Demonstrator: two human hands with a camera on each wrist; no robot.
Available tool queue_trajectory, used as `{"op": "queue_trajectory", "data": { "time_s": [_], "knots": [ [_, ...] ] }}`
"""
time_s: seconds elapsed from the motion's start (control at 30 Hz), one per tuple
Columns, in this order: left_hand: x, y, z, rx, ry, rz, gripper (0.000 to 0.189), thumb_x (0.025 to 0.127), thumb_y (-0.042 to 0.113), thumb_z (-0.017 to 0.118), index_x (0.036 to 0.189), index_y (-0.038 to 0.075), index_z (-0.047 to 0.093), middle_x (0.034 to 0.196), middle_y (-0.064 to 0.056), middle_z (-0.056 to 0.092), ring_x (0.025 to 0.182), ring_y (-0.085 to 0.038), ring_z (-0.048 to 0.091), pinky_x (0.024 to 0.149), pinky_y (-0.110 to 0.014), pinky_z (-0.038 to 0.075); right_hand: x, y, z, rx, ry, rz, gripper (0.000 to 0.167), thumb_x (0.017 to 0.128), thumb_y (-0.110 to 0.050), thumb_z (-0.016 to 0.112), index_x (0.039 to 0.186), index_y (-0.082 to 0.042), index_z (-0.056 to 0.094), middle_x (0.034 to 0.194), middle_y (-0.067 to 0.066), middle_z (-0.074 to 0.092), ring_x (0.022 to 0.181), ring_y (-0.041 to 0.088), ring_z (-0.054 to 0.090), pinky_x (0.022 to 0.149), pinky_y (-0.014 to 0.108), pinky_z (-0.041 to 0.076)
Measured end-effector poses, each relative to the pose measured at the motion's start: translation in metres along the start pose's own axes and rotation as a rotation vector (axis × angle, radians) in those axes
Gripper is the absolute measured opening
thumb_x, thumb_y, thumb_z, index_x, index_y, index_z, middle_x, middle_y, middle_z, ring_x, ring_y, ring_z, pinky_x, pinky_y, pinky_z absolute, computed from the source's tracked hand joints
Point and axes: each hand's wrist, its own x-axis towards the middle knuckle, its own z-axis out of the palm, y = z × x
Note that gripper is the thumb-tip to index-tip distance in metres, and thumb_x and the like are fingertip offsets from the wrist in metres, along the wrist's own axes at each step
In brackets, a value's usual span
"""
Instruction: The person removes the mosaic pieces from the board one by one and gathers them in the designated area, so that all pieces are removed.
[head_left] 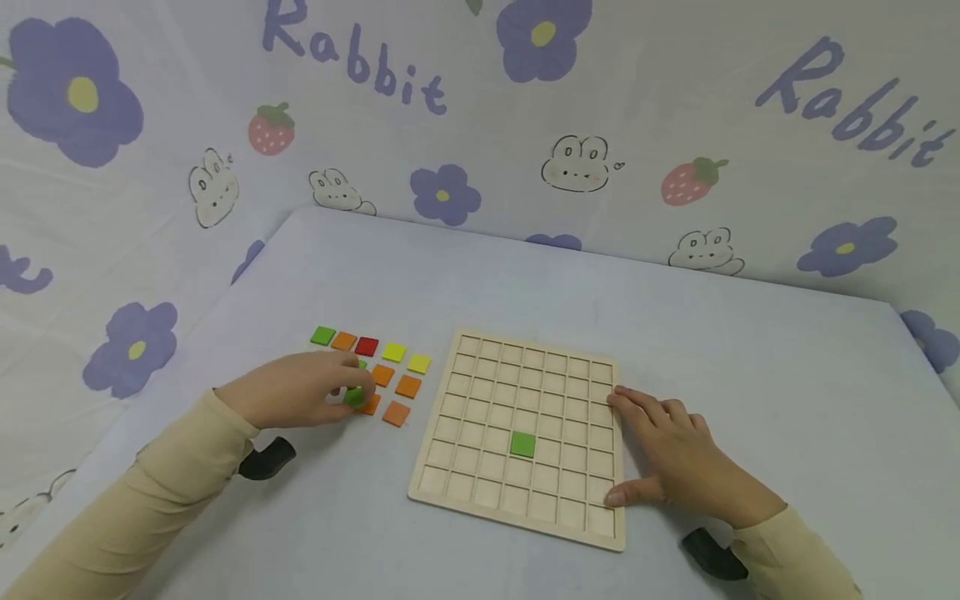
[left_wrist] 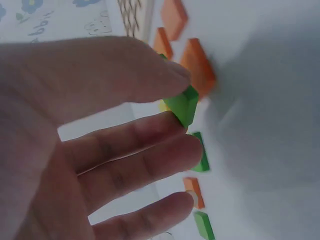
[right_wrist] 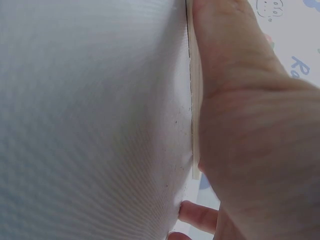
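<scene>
Between thumb and index finger, my left hand (head_left: 303,387) pinches a green square tile (left_wrist: 183,106), held tilted over the loose tiles left of the board. The other fingers of that hand extend beside it in the left wrist view. A pale wooden grid board (head_left: 517,523) lies flat in front of me, one green tile (head_left: 523,444) sitting in a cell below its middle. My right hand (head_left: 675,458) rests along the board's right edge, thumb and index fingertip on the rim. In the right wrist view the board's side (right_wrist: 195,130) shows next to the thumb.
Several loose tiles lie in rough rows left of the board: a red tile (head_left: 367,346), a yellow tile (head_left: 418,363), an orange tile (head_left: 396,413) and a green tile (head_left: 323,335) among them. A printed cloth (head_left: 495,125) hangs behind the white table (head_left: 765,358).
</scene>
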Motion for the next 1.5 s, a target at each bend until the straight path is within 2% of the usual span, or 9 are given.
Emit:
{"op": "queue_trajectory", "data": {
  "time_s": [0.23, 0.47, 0.63, 0.83, 1.07, 1.27, 1.37, 1.5],
  "knots": [
    [-0.003, -0.012, 0.009, 0.039, -0.006, -0.067, 0.021, 0.081, 0.006, 0.073, 0.09, 0.024, 0.068, 0.089, 0.004, 0.056, 0.077, -0.012, 0.051, 0.073, -0.03, 0.05, -0.001, 0.0, 0.001, -0.012, -0.012, 0.012, 0.116, 0.062, -0.082, 0.057, 0.149, -0.012, 0.026, 0.151, 0.01, 0.03, 0.11, 0.031, 0.043, 0.075, 0.043, 0.034],
    [-0.003, -0.016, 0.011, 0.067, 0.016, -0.062, 0.021, 0.081, 0.004, 0.073, 0.091, 0.022, 0.069, 0.086, 0.003, 0.055, 0.075, -0.012, 0.049, 0.071, -0.029, 0.049, 0.0, 0.0, 0.002, -0.009, -0.008, 0.006, 0.116, 0.062, -0.081, 0.058, 0.149, -0.012, 0.026, 0.151, 0.011, 0.031, 0.109, 0.032, 0.043, 0.075, 0.044, 0.034],
    [-0.003, -0.017, 0.014, 0.04, 0.039, -0.052, 0.026, 0.081, -0.002, 0.071, 0.091, 0.022, 0.067, 0.089, 0.002, 0.056, 0.079, -0.013, 0.052, 0.076, -0.031, 0.051, 0.0, 0.0, 0.003, -0.014, 0.0, 0.004, 0.116, 0.062, -0.081, 0.059, 0.149, -0.012, 0.027, 0.15, 0.011, 0.031, 0.109, 0.032, 0.043, 0.076, 0.045, 0.034],
    [-0.002, -0.013, 0.012, 0.026, 0.033, -0.041, 0.027, 0.08, -0.004, 0.069, 0.091, 0.021, 0.065, 0.089, 0.002, 0.057, 0.079, -0.013, 0.054, 0.076, -0.032, 0.052, 0.0, 0.001, 0.003, -0.003, -0.007, 0.013, 0.117, 0.061, -0.081, 0.06, 0.149, -0.012, 0.026, 0.151, 0.01, 0.03, 0.109, 0.031, 0.042, 0.077, 0.045, 0.034],
    [-0.001, -0.004, 0.002, 0.097, 0.026, -0.03, 0.028, 0.079, -0.006, 0.068, 0.09, 0.019, 0.066, 0.087, 0.002, 0.057, 0.072, -0.012, 0.051, 0.068, -0.029, 0.049, -0.001, 0.001, 0.003, -0.002, -0.001, 0.009, 0.116, 0.061, -0.081, 0.059, 0.149, -0.012, 0.027, 0.15, 0.01, 0.031, 0.11, 0.033, 0.043, 0.078, 0.048, 0.035],
    [0.013, 0.012, -0.002, 0.082, 0.064, 0.041, 0.021, 0.08, -0.002, 0.067, 0.092, 0.016, 0.065, 0.09, 0.002, 0.059, 0.068, -0.009, 0.053, 0.063, -0.023, 0.048, -0.001, 0.0, 0.002, 0.004, -0.007, 0.016, 0.116, 0.061, -0.083, 0.057, 0.149, -0.012, 0.027, 0.151, 0.01, 0.03, 0.111, 0.032, 0.042, 0.077, 0.045, 0.034],
    [0.025, 0.024, 0.0, 0.039, 0.063, 0.1, 0.014, 0.084, 0.004, 0.067, 0.093, 0.015, 0.064, 0.088, 0.004, 0.058, 0.069, -0.006, 0.052, 0.062, -0.02, 0.046, -0.002, 0.0, 0.002, 0.004, -0.009, 0.013, 0.116, 0.061, -0.083, 0.057, 0.149, -0.012, 0.026, 0.151, 0.01, 0.03, 0.111, 0.032, 0.042, 0.077, 0.044, 0.034],
    [0.045, 0.044, 0.001, 0.007, 0.076, 0.213, 0.011, 0.087, 0.007, 0.063, 0.096, 0.013, 0.064, 0.087, 0.002, 0.059, 0.066, -0.007, 0.049, 0.06, -0.019, 0.044, -0.001, -0.001, 0.002, 0.011, -0.017, 0.016, 0.117, 0.061, -0.083, 0.056, 0.149, -0.012, 0.026, 0.151, 0.01, 0.03, 0.112, 0.033, 0.042, 0.078, 0.046, 0.034]
  ]
}}
